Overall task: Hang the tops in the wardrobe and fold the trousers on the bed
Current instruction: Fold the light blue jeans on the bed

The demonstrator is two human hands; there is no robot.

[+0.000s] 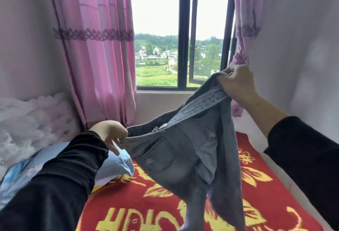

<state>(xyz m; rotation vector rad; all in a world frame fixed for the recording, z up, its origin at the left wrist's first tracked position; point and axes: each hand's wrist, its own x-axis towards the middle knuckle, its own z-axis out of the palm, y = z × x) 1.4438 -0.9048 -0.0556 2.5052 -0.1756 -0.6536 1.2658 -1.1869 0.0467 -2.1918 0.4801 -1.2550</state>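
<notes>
Grey trousers are up in the air over the bed, held by the waistband btwn both hands. The legs drop down and run out the bottom of the frame, so can't tell if the hems touch the blanket.

The long axis is approx vertical, waist up and legs down. The waistband line is tilted, w/ the R end high and the L end low. The back pocket faces the camera, so the seat side is toward the person.

The right hand has its fingers clenched round a bunched waistband end, knuckles up. The left hand pinches the other end btwn thumb and forefinger, w/ the rest of its fingers loose underneath.

This is prob. a shake-out hold. Spreading the waist lets gravity pull the legs straight before they're laid flat to fold. Leveling the two hands looks like the next need.

The red floral blanket lies below the trousers, w/ a blue pillow just beside the L forearm. A white tufted headboard is far L, and pink curtains flank the window ahead.
</notes>
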